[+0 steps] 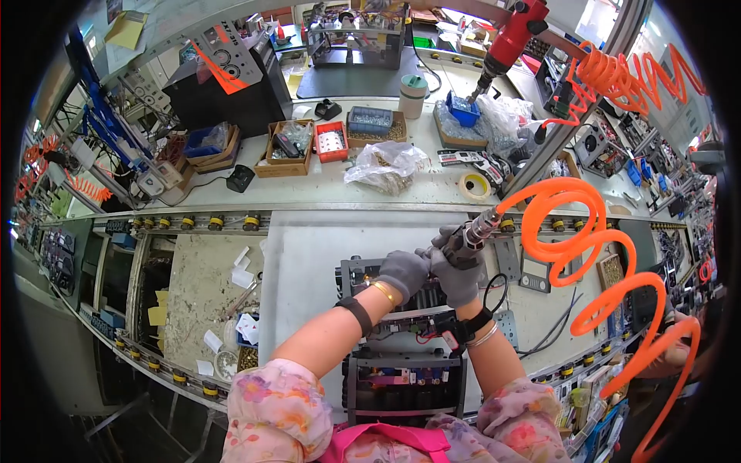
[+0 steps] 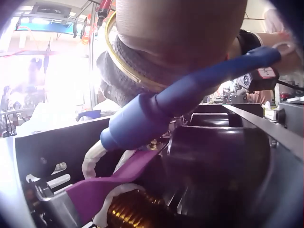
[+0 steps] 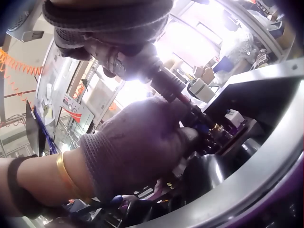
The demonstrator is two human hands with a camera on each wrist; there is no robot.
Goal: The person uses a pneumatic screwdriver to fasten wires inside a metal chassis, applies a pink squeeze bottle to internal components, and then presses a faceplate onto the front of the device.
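My gloved right hand (image 1: 457,279) grips an air screwdriver (image 1: 465,241), an orange coiled hose on its end. In the right wrist view its bit (image 3: 195,111) points down into an open black metal chassis, close to a small brass-coloured fastener (image 3: 218,128). Right beside the bit is my gloved left hand (image 1: 404,273), fingers bent and partly hidden inside the chassis (image 1: 357,272); I cannot tell whether they pinch anything. In the left wrist view, a blue-sleeved cable (image 2: 137,121), a purple strip (image 2: 102,190) and a copper coil (image 2: 135,209) lie near that hand.
A second black chassis (image 1: 405,378) stands nearest my body. Behind the work, a shelf carries a red bin (image 1: 330,141), a plastic bag (image 1: 386,166) and a tape roll (image 1: 475,186). The orange hose (image 1: 575,224) loops along the right; a red drill (image 1: 515,35) hangs above.
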